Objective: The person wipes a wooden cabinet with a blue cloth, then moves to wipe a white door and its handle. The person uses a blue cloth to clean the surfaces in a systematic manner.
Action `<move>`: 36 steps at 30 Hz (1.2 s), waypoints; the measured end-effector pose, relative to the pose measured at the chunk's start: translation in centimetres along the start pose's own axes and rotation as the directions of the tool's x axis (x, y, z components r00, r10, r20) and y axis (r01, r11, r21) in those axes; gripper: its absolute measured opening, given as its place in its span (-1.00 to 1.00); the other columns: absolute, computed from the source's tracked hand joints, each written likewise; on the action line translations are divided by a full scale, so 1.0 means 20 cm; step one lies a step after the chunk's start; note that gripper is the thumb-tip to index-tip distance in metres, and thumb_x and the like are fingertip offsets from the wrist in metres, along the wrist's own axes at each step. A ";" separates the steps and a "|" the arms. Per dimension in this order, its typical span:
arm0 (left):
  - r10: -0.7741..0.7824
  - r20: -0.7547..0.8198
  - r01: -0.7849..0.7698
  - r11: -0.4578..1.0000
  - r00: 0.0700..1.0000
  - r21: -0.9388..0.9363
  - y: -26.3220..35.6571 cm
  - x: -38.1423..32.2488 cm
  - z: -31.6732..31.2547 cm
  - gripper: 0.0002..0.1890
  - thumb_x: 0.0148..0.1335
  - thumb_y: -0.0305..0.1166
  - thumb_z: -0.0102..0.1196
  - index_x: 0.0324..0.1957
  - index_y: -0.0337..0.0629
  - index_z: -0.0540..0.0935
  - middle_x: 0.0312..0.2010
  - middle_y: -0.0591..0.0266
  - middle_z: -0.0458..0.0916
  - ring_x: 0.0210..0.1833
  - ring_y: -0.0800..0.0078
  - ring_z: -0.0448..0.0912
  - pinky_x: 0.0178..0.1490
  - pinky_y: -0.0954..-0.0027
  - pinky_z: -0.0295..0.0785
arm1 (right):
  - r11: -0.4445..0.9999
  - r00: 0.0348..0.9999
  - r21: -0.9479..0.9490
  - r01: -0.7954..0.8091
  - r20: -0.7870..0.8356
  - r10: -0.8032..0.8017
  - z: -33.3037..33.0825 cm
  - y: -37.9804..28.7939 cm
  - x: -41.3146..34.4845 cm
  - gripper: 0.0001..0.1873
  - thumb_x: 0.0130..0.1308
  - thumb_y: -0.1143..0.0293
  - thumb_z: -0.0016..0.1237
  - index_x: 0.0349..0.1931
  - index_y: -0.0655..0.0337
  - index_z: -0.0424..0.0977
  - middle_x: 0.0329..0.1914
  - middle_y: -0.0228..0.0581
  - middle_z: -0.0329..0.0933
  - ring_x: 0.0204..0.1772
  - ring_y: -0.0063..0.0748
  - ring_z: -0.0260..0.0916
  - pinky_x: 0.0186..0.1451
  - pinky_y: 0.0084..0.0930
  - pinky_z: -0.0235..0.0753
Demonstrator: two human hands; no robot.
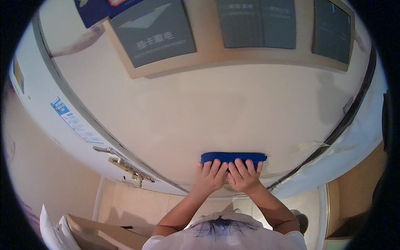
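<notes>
A long dark-blue pad or folded cloth (234, 156) lies flat against the pale wall (200, 109), low on it. My left hand (212, 176) presses on its left half with spread fingers. Beside it, my right hand (245, 176) presses on the right half, fingers also apart. Both thumbs nearly meet below the pad's middle. The palms and the underside of the pad are hidden.
Above is a switch panel with grey plates (162, 34) in a beige frame. At left stands a white door with a metal handle (131, 170). A dark gap (312, 159) edges the wall at right. A wooden chair (93, 232) is at lower left.
</notes>
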State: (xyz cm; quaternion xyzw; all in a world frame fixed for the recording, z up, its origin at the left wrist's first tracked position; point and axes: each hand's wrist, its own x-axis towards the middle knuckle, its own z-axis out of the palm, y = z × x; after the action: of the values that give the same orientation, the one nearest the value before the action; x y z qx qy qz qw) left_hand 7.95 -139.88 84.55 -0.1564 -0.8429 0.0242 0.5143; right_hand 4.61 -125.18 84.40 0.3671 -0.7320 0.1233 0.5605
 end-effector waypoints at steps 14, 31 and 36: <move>-0.111 -0.092 0.118 0.991 0.990 0.071 -0.27 0.28 -0.23 -0.64 0.10 -0.31 -0.09 -0.09 -0.31 0.39 0.00 -0.17 0.27 0.06 -0.17 0.17 0.16 -0.13 -0.07 | 1.000 0.989 0.015 -0.001 -0.150 0.003 0.03 -0.12 0.56 -0.75 0.11 0.32 -0.07 -0.19 0.14 0.49 0.06 -0.23 0.35 0.27 -0.03 0.05 0.33 0.06 -0.36; -0.106 -0.228 0.117 0.993 0.968 0.034 -0.64 0.15 -0.29 -0.59 0.16 -0.30 -0.16 0.02 -0.35 0.37 0.15 -0.20 0.20 0.24 -0.27 0.04 0.27 -0.14 -0.22 | 0.998 0.994 0.059 -0.022 -0.108 0.028 0.17 -0.44 0.78 -0.68 0.15 0.25 -0.22 -0.11 -0.01 0.49 0.12 -0.45 0.32 0.25 -0.35 0.08 0.32 -0.09 -0.32; -0.191 -0.168 0.196 0.980 0.967 0.017 -0.61 -0.11 -0.21 -0.56 0.15 -0.28 -0.14 0.03 -0.37 0.34 0.20 -0.24 0.09 0.28 -0.27 -0.06 0.26 -0.19 -0.23 | 0.999 0.996 0.034 0.010 -0.084 -0.007 0.28 -0.54 0.58 -0.70 0.14 0.22 -0.20 -0.14 -0.08 0.51 0.12 -0.53 0.32 0.29 -0.38 0.03 0.34 -0.08 -0.37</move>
State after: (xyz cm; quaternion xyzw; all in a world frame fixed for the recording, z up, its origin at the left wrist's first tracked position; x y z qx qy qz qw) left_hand 9.68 -152.55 87.00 -0.0663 -0.8078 -0.0249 0.5852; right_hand 6.57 -140.72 90.52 0.3741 -0.7041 0.1487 0.5850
